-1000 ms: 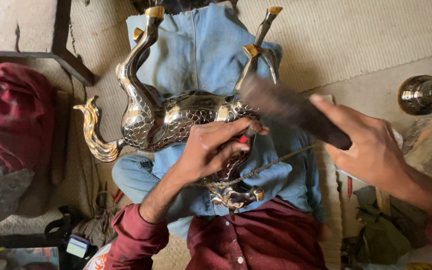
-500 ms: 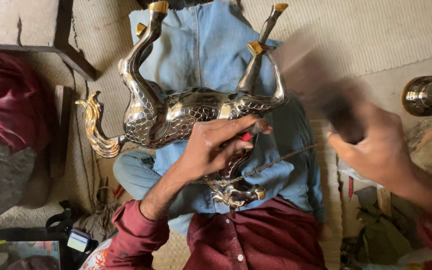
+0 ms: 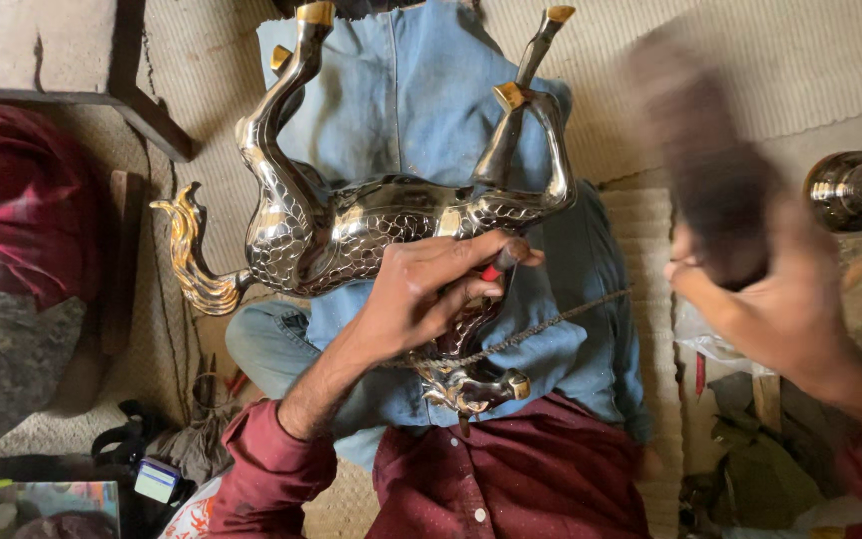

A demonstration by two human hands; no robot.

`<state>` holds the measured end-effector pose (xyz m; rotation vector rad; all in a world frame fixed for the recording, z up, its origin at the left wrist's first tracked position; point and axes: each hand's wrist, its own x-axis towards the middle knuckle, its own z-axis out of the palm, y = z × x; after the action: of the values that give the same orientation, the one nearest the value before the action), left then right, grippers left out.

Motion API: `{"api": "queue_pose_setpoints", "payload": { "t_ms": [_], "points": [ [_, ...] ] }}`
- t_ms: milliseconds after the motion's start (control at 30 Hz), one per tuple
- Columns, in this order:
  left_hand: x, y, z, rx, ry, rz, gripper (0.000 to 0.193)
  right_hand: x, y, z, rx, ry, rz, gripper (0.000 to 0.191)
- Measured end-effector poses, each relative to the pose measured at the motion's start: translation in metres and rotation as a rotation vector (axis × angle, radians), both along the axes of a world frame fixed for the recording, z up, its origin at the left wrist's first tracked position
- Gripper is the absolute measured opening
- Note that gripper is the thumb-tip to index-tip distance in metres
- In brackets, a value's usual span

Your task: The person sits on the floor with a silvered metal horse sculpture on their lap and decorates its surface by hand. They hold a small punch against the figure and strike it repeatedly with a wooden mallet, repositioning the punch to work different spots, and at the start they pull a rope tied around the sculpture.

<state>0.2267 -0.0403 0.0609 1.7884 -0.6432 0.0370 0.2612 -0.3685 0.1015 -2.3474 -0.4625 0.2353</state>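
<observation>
Head view: a metal horse (image 3: 371, 225) lies upside down on the lap; the left hand (image 3: 431, 289) pinches a small chisel (image 3: 501, 262) against it, the right hand (image 3: 760, 289) grips a blurred mallet (image 3: 700, 160). A skewed blow could strike fingers or mar the horse.

I am viewing a polished metal horse figure (image 3: 371, 225), its body glossy silver with an engraved scale texture, its hooves and curled tail, at nine o'clock of the body, finished in bright gold. It is lying on worn, matt blue denim (image 3: 411, 100). My left hand (image 3: 421, 294) is pressing on the metal, pinching a small tool with a red, plastic-looking grip (image 3: 492, 271). My right hand (image 3: 780, 299) is gripping a dark, dull block (image 3: 710, 190), too blurred to tell its material. A matt maroon cloth shirt (image 3: 511, 489) is showing at six o'clock. Coarse woven matting (image 3: 750, 60) is covering the ground. A shiny metal vessel (image 3: 855, 190) is gleaming at three o'clock.
</observation>
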Motion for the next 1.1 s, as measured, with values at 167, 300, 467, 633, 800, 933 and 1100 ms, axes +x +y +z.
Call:
{"api": "queue_pose_setpoints", "payload": {
  "t_ms": [167,300,467,633,800,933,1100],
  "points": [
    [0.001,-0.002,-0.005,0.067,0.012,0.047,0.036,0.005,0.003,0.009,-0.033,-0.315,0.248,0.066],
    [-0.001,-0.001,-0.005,-0.037,0.027,-0.004,0.042,0.008,0.015,0.007,-0.062,-0.315,0.231,0.079],
    [0.0,-0.002,-0.001,0.004,0.018,0.025,0.044,0.006,0.012,0.004,-0.271,-0.33,0.22,0.083],
    [0.002,-0.002,0.001,0.005,-0.015,0.016,0.047,0.005,0.005,-0.004,-0.33,-0.26,0.237,0.083],
    [0.001,-0.001,-0.001,0.047,0.009,0.018,0.043,0.007,0.005,-0.007,-0.006,-0.106,0.133,0.085],
    [0.001,-0.001,-0.004,0.017,-0.03,0.024,0.046,0.013,0.002,0.004,-0.381,-0.276,0.27,0.08],
    [0.001,-0.001,-0.006,0.038,-0.006,0.014,0.047,0.014,0.012,0.007,-0.068,-0.249,0.262,0.065]
  ]
}}
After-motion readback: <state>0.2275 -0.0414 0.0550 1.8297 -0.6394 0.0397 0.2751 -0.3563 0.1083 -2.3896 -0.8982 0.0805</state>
